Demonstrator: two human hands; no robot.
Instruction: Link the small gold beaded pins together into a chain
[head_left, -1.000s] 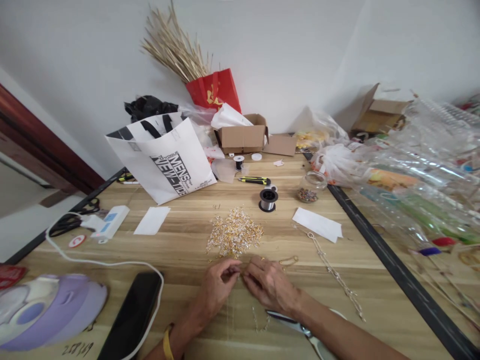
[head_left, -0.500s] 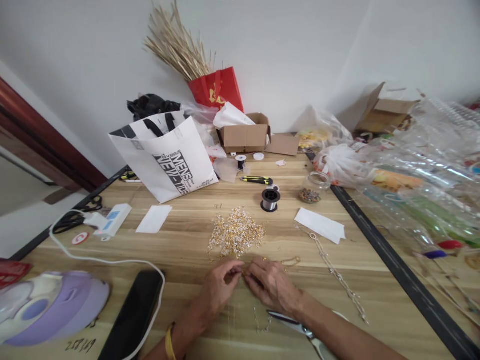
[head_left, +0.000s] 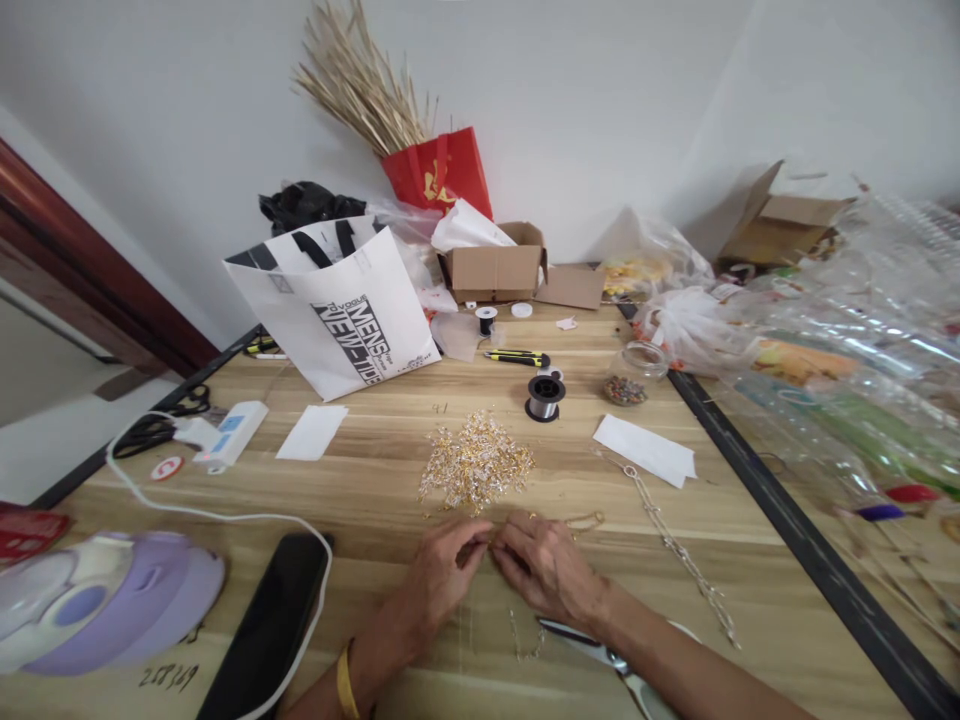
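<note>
My left hand (head_left: 448, 562) and my right hand (head_left: 541, 562) meet fingertip to fingertip over the table, each closed in a pinch. What they pinch is too small to make out. Just beyond them lies a loose pile of gold and clear beads (head_left: 477, 462). A short beaded chain (head_left: 525, 642) rests below my right hand, and a gold-coloured piece of chain (head_left: 586, 522) lies beside its knuckles. Under my right forearm is a pair of scissors (head_left: 585, 645), partly covered. Farther right stretches a long beaded chain (head_left: 679, 550) with a ring at its top.
A spool of wire (head_left: 544, 398), a yellow-black utility knife (head_left: 517, 357) and a glass jar of beads (head_left: 630, 378) stand beyond the pile. White paper (head_left: 645, 448) lies right. A phone (head_left: 266, 620) and white cable are left, near a white bag (head_left: 330, 310). Plastic bottles (head_left: 847, 420) crowd the right.
The whole view has shifted slightly. Both hands stay close together in nearly the same pose, and the beads and tools lie as before.
</note>
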